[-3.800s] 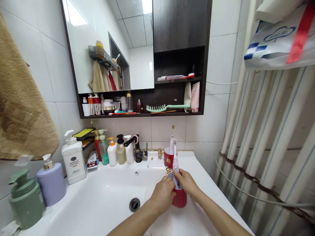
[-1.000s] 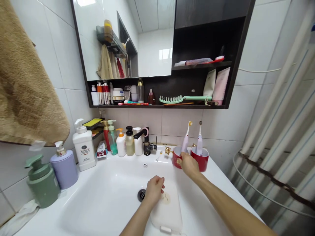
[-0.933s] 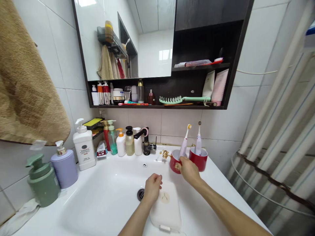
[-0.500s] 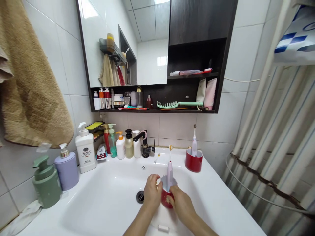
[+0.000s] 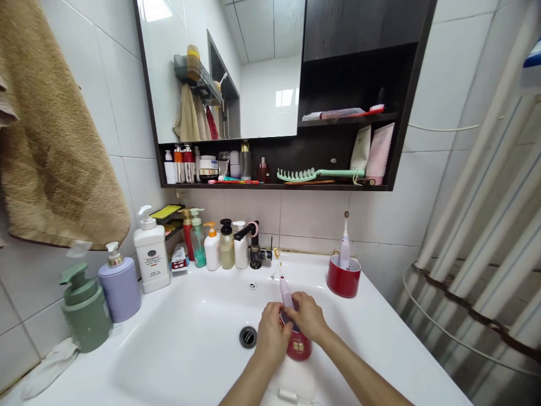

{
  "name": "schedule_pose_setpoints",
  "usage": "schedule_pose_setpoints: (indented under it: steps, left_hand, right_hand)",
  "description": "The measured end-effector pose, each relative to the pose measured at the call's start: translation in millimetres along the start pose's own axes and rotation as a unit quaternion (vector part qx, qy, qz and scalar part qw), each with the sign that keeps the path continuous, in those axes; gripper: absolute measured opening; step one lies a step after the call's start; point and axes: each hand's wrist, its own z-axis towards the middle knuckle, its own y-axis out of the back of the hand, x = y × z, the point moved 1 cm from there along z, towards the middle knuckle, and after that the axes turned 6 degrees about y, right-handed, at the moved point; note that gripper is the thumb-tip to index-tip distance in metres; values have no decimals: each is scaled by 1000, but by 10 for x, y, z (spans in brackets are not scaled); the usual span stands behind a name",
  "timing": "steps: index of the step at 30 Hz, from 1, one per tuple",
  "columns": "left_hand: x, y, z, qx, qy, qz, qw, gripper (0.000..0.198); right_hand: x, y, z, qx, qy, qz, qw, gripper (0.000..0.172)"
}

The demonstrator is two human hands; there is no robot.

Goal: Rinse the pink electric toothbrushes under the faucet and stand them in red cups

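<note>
In the front right of the sink basin stands a red cup (image 5: 299, 345) with a gold mark on its side. A pale pink electric toothbrush (image 5: 284, 286) rises from it, leaning left with its head up. My left hand (image 5: 271, 332) is curled around the cup's left side near the rim. At the rim, my right hand (image 5: 310, 317) closes its fingers on the lower part of the toothbrush handle; the fingertips partly overlap my left hand. The handle's bottom is hidden. A second red cup (image 5: 344, 280) on the sink's right corner holds another electric toothbrush (image 5: 345, 248).
A black faucet (image 5: 255, 248) and several pump bottles (image 5: 213, 250) line the back of the sink. The drain (image 5: 248, 337) is left of my hands. A small white object (image 5: 287, 395) lies in front. Above hang a mirror cabinet (image 5: 350, 28) and shelf with a green hairbrush (image 5: 313, 175).
My right hand has moved from the cup's right side up to the toothbrush handle. The toothbrush, upright before, now tilts left. The view has shifted slightly.
</note>
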Motion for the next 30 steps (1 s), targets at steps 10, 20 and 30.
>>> schedule_pose_setpoints:
  steps: [10, 20, 30]
  left_hand:
    - [-277, 236, 54, -79, 60, -284, 954, 28]
    - [-402, 122, -1, 41, 200, -571, 795, 19]
    - [-335, 150, 69, -40, 279, -589, 758, 6]
  right_hand:
    - [339, 671, -199, -90, 62, 91, 990, 27]
    - [215, 292, -687, 156, -35, 381, 911, 31]
    - [256, 120, -736, 157, -86, 353, 918, 34]
